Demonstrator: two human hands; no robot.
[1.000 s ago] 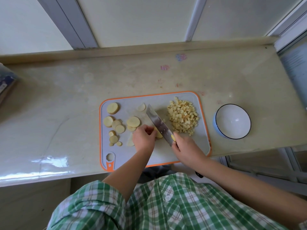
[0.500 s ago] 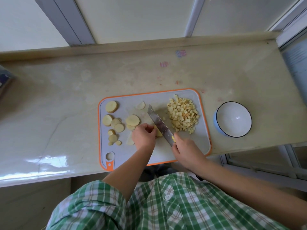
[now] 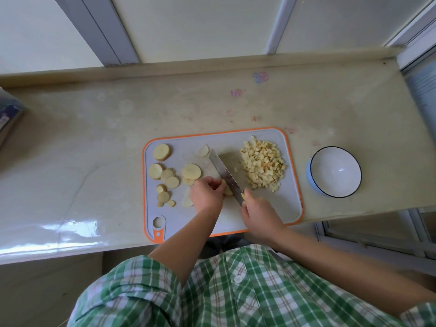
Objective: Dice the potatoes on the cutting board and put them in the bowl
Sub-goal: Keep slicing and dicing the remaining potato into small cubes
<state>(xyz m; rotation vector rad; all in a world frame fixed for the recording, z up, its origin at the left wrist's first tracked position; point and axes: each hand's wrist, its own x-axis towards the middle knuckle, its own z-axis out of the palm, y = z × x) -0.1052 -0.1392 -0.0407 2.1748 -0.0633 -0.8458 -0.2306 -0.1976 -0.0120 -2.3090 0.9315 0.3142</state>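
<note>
At the far left edge of the counter (image 3: pixel 70 149) a blue pack (image 3: pixel 9 114) is lying, only partly in view. Toward the middle, a grey board (image 3: pixel 271 208) with an orange rim is sitting near the counter's front edge, its hanging hole at the near left corner. Round potato slices (image 3: pixel 165 173) are lying flat on the board's left part, some overlapping. One is lying alone at the far corner, and smaller rounds are trailing toward the near side.

The left hand (image 3: pixel 207 193) is curling its fingers down over a potato piece (image 3: pixel 227 191), pinning it to the board right against the blade. The knife (image 3: pixel 224 172) is slanting from far left to near right, its flat side touching that piece. Whether its edge is meeting the board I cannot tell. The right hand (image 3: pixel 259 213) is gripping the knife by its handle, which is hiding inside the fist except for a yellow bit at the blade's base.

Right of the blade, and apart from it, a heap of dice (image 3: pixel 263 165) is sitting on the board's right part. Past the board's right rim a white bowl (image 3: pixel 335 172), dark-rimmed and blue outside, is standing on the counter, near the board but not touching it. A green checked shirt (image 3: pixel 236 291) is filling the bottom of the view.
</note>
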